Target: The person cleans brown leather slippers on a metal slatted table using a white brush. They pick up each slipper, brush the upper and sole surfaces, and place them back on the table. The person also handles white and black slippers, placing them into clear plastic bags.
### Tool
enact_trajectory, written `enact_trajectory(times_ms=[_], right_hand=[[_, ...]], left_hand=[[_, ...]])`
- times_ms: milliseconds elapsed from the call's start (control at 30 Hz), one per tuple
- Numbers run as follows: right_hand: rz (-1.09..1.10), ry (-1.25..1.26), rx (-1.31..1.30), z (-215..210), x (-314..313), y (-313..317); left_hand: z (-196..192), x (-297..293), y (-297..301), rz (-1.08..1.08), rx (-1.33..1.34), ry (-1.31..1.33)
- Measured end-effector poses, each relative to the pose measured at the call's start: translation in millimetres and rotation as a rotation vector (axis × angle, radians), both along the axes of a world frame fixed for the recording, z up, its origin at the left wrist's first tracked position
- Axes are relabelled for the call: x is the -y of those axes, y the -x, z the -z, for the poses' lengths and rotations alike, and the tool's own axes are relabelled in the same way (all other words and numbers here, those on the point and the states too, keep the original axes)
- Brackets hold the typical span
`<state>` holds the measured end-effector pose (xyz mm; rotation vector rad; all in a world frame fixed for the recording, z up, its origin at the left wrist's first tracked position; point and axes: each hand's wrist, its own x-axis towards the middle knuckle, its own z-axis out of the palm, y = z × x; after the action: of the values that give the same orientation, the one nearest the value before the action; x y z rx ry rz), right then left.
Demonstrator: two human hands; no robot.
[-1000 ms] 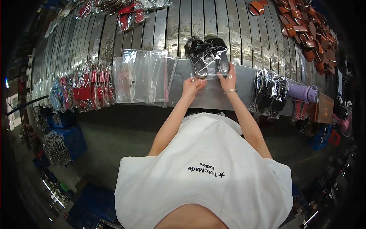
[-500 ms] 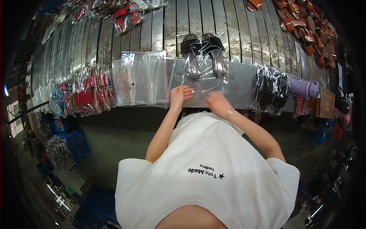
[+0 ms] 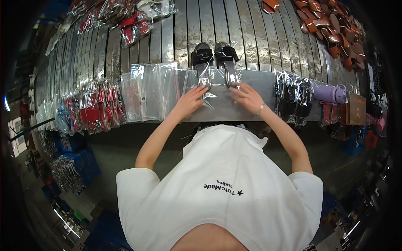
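Note:
A pair of black slide sandals (image 3: pixel 203 56) lies side by side in a clear plastic bag (image 3: pixel 222 74), toes pointing away from me and heels over the grey work board (image 3: pixel 257 90). My left hand (image 3: pixel 189 103) rests with stretched fingers at the heel of the left sandal, on the bag's near end. Crumpled film sticks out beside its fingertips. With fingers spread, my right hand (image 3: pixel 250 100) reaches to the heel of the right sandal. Left of the pair lies a stack of flat clear bags (image 3: pixel 153 94).
Bagged red sandals (image 3: pixel 96 106) stand left of the bag stack, bagged black sandals (image 3: pixel 294 98) to the right. Beyond these are a purple bottle (image 3: pixel 331 93) and a brown box (image 3: pixel 356 109). Loose brown sandals (image 3: pixel 331 27) heap on the slatted conveyor (image 3: pixel 184 35) at far right.
Both hands have moved from the bag's near end to the sandal heels and spread further apart. The bag's near end is now drawn in by the heels.

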<state>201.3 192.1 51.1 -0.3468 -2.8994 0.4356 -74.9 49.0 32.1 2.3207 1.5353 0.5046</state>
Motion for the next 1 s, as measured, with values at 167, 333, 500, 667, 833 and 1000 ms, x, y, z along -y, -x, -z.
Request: enact_trajectory(times_ms=[167,333,500,667,833,1000], right_hand=[[0.723,1.152,-0.233,-7.5,3.0,-22.8],[1.174,1.532,-0.227,54.0,64.6,-28.9],[1.228,1.884,-0.496,20.8,32.9,-59.1],[1.213,1.243,-0.868,-41.6,5.1,-156.9],[1.301,1.076,-0.733,-52.6,-8.5,-279.6],[1.472,1.049,-0.503,38.6,-12.3,-314.4]], left_hand=[[-31.6,18.7,-1.7,-0.598,0.732,0.393],[18.9,36.7,-34.0,-1.077,1.351,0.979],[1.5,-25.0,-56.6,-0.670,1.442,1.008],[-41.6,-108.4,-176.6,-0.246,1.217,0.685],[-25.6,-127.7,-287.3,-0.131,1.113,0.790],[71.8,-124.1,-332.6,-0.174,1.057,0.992]])
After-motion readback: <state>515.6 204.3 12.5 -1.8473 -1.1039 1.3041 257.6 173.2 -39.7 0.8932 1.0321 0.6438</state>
